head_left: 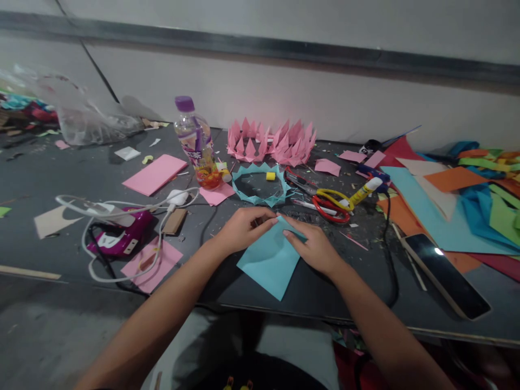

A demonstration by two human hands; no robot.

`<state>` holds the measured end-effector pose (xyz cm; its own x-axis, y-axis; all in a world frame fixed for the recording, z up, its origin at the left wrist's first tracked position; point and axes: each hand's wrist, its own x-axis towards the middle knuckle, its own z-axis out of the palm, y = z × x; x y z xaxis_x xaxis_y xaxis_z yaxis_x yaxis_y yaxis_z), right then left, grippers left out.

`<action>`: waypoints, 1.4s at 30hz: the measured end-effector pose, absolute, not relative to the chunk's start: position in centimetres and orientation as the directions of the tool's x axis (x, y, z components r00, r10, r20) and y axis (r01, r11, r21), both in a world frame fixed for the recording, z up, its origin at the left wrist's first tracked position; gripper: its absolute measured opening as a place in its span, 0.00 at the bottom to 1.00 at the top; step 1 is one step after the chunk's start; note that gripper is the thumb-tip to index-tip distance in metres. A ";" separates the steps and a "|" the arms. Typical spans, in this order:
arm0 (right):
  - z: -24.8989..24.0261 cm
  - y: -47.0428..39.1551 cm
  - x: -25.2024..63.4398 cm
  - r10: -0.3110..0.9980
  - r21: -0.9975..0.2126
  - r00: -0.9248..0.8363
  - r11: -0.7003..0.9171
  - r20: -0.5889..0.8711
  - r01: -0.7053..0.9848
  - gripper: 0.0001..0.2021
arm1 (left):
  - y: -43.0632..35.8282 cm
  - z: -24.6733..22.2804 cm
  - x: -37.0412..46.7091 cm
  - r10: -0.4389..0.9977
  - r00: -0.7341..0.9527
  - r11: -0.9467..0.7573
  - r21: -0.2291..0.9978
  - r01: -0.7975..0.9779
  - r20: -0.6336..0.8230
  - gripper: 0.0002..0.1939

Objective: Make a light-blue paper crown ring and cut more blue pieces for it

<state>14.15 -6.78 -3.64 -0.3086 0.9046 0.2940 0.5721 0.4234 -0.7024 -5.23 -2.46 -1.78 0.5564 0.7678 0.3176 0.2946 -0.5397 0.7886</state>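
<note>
A light blue paper sheet (270,259) lies at the table's front edge, one corner toward me and its far corner between my hands. My left hand (247,228) pinches the far corner from the left. My right hand (313,244) presses on the same sheet's right side, its thumb and fingers on the paper. Just beyond my hands lies a ring of pointed blue paper (239,189) with a yellow cap (270,176) inside it. Two pink pointed paper rings (294,146) stand behind, near the wall.
Scissors (331,214), a glue stick (365,190) and a glue gun (371,174) lie right of the blue ring. A phone (447,276) rests at the right. A bottle (197,146), cables and a purple power strip (125,233) are at the left.
</note>
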 end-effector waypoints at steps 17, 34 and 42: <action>-3.3 -6.2 14.4 0.997 -0.943 -0.017 0.080 0.078 0.324 0.18 | -2.1 -2.1 -5.0 0.907 0.314 -0.336 0.931 0.141 0.280 0.09; -2.2 -6.1 15.5 0.913 -0.949 -0.262 -0.294 -0.314 0.112 0.17 | -1.2 -2.3 -5.7 0.812 0.583 -0.128 0.975 0.183 -0.003 0.10; -2.8 -5.5 15.1 0.977 -0.972 -0.074 -0.187 -0.199 0.140 0.17 | -1.3 -2.0 -5.8 0.662 0.722 -0.097 0.931 0.353 -0.204 0.16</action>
<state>15.13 -5.52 -2.78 -0.0741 0.9772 -0.1988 0.1402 -0.1872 -0.9723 -5.81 -1.26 -1.97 0.7216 0.6616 -0.2042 0.3526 -0.0974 0.9307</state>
